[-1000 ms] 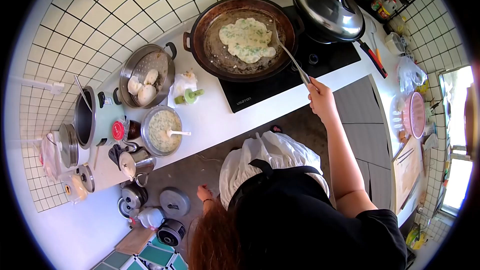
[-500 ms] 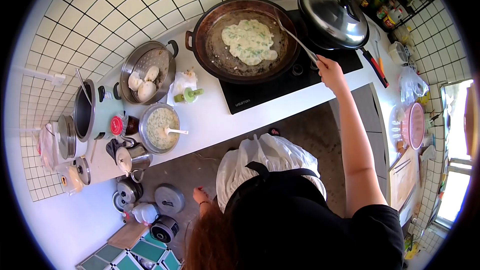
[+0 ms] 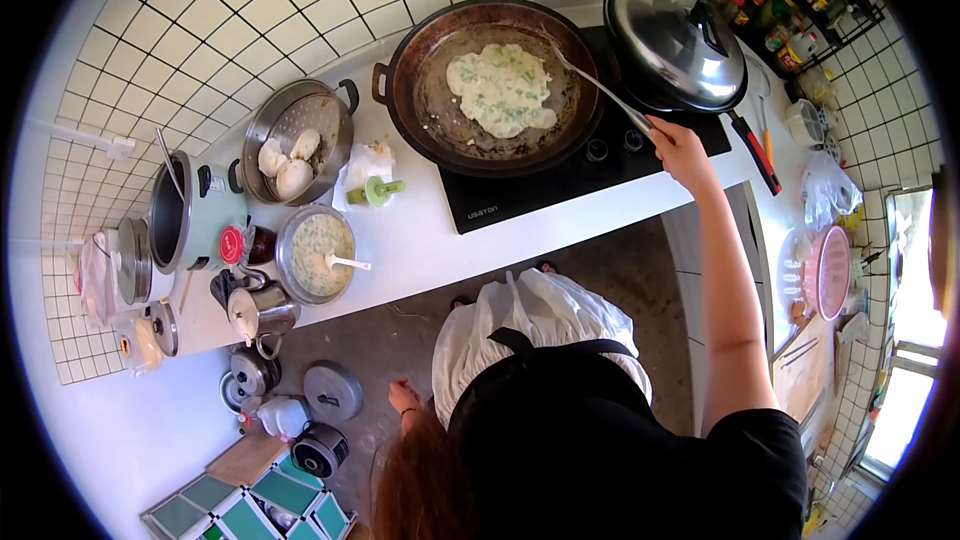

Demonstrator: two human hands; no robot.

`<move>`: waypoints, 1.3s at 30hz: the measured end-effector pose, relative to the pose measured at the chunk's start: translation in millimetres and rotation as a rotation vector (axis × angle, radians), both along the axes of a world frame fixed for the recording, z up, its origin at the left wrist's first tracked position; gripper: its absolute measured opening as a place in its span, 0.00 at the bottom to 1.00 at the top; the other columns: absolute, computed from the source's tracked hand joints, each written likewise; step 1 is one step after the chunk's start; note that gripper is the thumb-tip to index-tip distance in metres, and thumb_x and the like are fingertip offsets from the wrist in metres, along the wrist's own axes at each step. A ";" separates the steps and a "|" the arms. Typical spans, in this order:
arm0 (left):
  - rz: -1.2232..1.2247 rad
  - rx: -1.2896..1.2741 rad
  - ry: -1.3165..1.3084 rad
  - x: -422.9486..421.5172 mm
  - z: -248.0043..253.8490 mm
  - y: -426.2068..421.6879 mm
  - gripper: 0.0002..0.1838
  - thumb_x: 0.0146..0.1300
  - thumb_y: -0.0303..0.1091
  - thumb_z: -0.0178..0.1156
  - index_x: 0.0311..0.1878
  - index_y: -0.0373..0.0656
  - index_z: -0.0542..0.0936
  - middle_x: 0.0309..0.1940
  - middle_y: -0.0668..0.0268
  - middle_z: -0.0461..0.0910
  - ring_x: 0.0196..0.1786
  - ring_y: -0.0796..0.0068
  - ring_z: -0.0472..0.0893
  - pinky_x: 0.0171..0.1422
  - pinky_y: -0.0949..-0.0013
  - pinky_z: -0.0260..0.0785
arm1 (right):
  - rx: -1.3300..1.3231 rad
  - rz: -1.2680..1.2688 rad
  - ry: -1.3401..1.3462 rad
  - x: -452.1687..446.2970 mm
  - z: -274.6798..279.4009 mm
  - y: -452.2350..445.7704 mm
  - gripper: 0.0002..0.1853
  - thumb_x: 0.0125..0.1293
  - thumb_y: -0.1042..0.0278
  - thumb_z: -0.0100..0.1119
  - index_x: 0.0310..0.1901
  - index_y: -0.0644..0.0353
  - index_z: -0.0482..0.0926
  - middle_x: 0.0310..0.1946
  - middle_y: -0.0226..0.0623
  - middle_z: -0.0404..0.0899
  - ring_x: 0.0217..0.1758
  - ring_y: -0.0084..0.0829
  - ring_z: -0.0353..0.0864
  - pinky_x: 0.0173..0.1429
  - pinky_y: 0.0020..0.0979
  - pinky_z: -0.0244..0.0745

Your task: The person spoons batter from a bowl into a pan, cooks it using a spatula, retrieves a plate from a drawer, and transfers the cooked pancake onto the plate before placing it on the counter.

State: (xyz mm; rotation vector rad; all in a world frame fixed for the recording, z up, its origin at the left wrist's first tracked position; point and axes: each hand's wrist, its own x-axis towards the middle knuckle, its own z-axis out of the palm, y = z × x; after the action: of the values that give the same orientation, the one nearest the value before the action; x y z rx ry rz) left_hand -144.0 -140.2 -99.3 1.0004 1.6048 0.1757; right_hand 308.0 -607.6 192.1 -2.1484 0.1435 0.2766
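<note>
My right hand [image 3: 682, 151] is closed around the handle of a long metal spatula [image 3: 610, 94]. The spatula's far end reaches over the right side of a wide dark pan [image 3: 392, 118], and its blade is seen nearly edge-on. In the pan lies a pale pancake [image 3: 500, 90] flecked with green, just left of the spatula and apart from it. My left hand [image 3: 404, 396] hangs low beside my body, away from the counter. Hair and its small size leave its fingers unclear.
Left on the counter stand a batter bowl [image 3: 289, 275] with a white spoon [image 3: 347, 262], a steamer pot [image 3: 258, 122] holding several pale pieces, a green-handled brush [image 3: 377, 191] and a kettle [image 3: 283, 312]. A lidded wok [image 3: 665, 35] sits right of the pan. Pots [image 3: 330, 390] stand on the floor.
My right hand has shifted slightly right with the spatula, whose tip sits a little lower in the pan. The pancake keeps its place, and the whole view has tilted slightly.
</note>
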 end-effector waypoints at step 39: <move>0.181 0.072 -0.197 62.9 38.1 -87.0 0.12 0.58 0.39 0.46 0.28 0.42 0.72 0.13 0.75 0.57 0.14 0.82 0.55 0.17 0.74 0.45 | 0.077 0.144 0.020 37.3 -9.9 -18.7 0.18 0.69 0.67 0.49 0.59 0.60 0.71 0.19 0.23 0.63 0.16 0.14 0.58 0.20 0.18 0.54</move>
State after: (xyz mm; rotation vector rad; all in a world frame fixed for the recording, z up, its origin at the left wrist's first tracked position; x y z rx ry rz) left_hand -81.0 -227.2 -61.1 0.8630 1.5153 0.4453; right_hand 345.2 -626.3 182.2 -2.0833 -0.0109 0.3814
